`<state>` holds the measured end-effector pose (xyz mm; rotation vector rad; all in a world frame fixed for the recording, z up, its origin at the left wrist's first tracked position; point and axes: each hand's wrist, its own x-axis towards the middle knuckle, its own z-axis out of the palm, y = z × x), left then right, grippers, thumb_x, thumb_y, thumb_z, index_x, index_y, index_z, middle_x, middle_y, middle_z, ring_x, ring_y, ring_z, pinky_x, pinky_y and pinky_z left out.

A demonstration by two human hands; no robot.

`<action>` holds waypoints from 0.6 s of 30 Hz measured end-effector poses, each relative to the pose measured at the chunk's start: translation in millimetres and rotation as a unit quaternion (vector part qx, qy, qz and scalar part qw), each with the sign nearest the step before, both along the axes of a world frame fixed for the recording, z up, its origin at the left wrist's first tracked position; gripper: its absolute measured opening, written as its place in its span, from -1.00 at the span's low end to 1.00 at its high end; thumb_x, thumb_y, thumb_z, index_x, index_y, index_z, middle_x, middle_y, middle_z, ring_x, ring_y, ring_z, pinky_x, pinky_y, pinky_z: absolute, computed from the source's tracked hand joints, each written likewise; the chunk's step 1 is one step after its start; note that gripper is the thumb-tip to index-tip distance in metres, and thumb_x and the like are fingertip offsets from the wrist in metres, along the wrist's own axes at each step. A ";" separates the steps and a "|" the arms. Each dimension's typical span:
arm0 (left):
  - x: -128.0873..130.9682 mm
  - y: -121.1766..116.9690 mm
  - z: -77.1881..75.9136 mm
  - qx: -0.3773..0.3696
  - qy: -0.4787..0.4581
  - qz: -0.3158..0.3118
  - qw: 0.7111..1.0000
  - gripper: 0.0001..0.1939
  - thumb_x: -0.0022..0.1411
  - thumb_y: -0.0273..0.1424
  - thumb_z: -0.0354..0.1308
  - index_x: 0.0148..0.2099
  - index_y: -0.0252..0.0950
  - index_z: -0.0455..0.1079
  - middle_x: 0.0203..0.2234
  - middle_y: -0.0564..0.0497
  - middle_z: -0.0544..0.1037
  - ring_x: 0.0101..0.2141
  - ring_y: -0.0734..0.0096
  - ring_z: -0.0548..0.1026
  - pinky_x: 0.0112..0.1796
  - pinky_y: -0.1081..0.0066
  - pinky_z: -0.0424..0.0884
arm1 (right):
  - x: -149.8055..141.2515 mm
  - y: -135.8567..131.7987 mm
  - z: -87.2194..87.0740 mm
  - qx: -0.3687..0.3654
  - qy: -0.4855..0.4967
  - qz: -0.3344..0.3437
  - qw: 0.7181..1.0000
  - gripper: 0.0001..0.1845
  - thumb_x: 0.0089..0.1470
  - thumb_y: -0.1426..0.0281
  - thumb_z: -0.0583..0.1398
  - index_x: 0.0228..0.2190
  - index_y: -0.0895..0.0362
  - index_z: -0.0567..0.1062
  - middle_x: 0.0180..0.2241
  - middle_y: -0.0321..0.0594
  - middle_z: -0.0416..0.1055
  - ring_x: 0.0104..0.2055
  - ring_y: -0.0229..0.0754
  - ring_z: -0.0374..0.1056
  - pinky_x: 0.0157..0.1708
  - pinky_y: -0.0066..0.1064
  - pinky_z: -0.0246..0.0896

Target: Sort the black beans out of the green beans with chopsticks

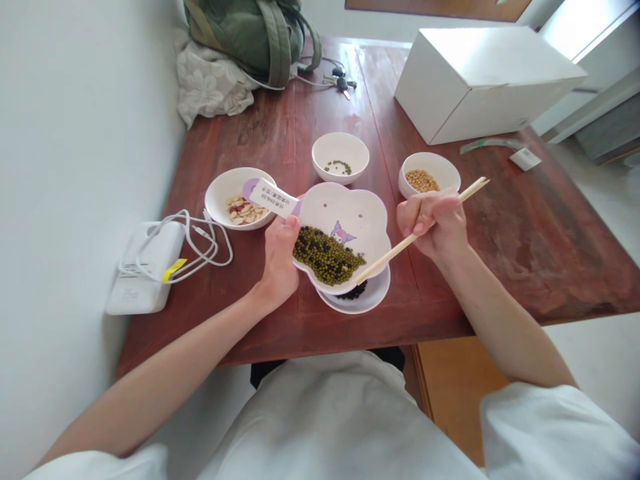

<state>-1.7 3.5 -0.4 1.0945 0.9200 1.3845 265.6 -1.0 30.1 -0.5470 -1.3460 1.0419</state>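
The left hand point(277, 260) holds a white scalloped ceramic plate point(345, 213) tilted, its fingers point(289, 227) closed on the rim, above a small round white dish point(374, 291). Green mung beans point(325, 257) lie heaped on the plate. The right hand point(433, 223) pinches pale wooden chopsticks point(410, 240), tips at the beans. The red-brown wooden table point(505, 267) stretches well rightward; its near edge lies just beyond the dish.

Lying in a scalloped plate point(350, 213): mung beans point(327, 257). Sitting under its near edge: a smaller plate point(375, 300). Standing around it on the wooden table point(500, 267): one bowl point(340, 150) behind, one bowl point(220, 190) left, one bowl point(433, 163) right, holding soybeans point(421, 180).
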 end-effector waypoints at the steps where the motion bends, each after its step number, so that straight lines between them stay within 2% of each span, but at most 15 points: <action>1: 0.5 0.0 1.8 0.010 0.001 -0.001 1.000 -0.53 0.39 0.09 0.37 -0.32 -0.19 0.52 -0.23 -0.05 0.66 0.19 0.01 0.61 0.21 0.10 0.64 | 0.8 0.7 0.2 -0.003 0.004 -0.018 1.000 -0.39 0.35 -0.03 0.37 -0.64 0.04 0.64 -0.70 -0.28 0.39 -0.71 -0.29 0.20 -0.73 -0.37 -0.08; 5: 2.6 -0.7 10.4 0.033 0.014 -0.004 0.999 -0.44 0.39 0.13 0.35 -0.44 -0.18 0.38 -0.34 -0.10 0.60 0.13 -0.02 0.60 0.16 0.08 0.64 | 0.2 -0.9 1.5 -0.003 -0.004 -0.086 0.996 -0.37 0.31 -0.08 0.38 -0.67 0.01 0.64 -0.71 -0.28 0.35 -0.72 -0.26 0.20 -0.75 -0.34 -0.11; 8: 3.5 -1.1 14.1 0.051 0.016 -0.015 0.998 -0.38 0.40 0.16 0.33 -0.47 -0.18 0.32 -0.42 -0.06 0.54 0.05 0.01 0.61 0.16 0.08 0.61 | -2.0 -4.9 2.5 0.003 -0.030 -0.081 0.996 -0.43 0.29 -0.04 0.42 -0.63 0.02 0.68 -0.71 -0.26 0.37 -0.70 -0.23 0.24 -0.74 -0.32 -0.09; 11: 3.6 -1.6 13.8 0.065 0.003 -0.015 0.998 -0.40 0.39 0.16 0.34 -0.46 -0.19 0.37 -0.46 -0.03 0.52 0.00 0.06 0.62 0.15 0.11 0.61 | -3.5 -6.9 3.5 0.017 -0.046 -0.077 0.996 -0.46 0.30 0.00 0.42 -0.60 0.05 0.70 -0.68 -0.23 0.42 -0.68 -0.22 0.28 -0.72 -0.32 -0.05; 14: 3.3 -2.6 11.7 0.026 -0.021 0.014 0.999 -0.47 0.34 0.05 0.45 -0.45 -0.21 0.43 -0.41 -0.05 0.57 0.06 0.05 0.61 0.13 0.16 0.63 | -3.5 -6.0 4.4 0.037 -0.036 -0.100 0.994 -0.44 0.31 -0.01 0.41 -0.61 0.05 0.69 -0.70 -0.24 0.41 -0.69 -0.23 0.27 -0.70 -0.32 -0.06; 18: 3.0 -2.4 7.0 -0.022 -0.065 0.028 0.997 -0.48 0.29 -0.11 0.53 -0.50 -0.20 0.35 -0.39 -0.03 0.59 0.12 0.09 0.62 0.10 0.27 0.65 | -1.3 -5.9 4.8 0.039 -0.055 -0.111 0.992 -0.43 0.28 -0.05 0.42 -0.62 0.04 0.71 -0.70 -0.22 0.43 -0.69 -0.22 0.29 -0.69 -0.30 -0.05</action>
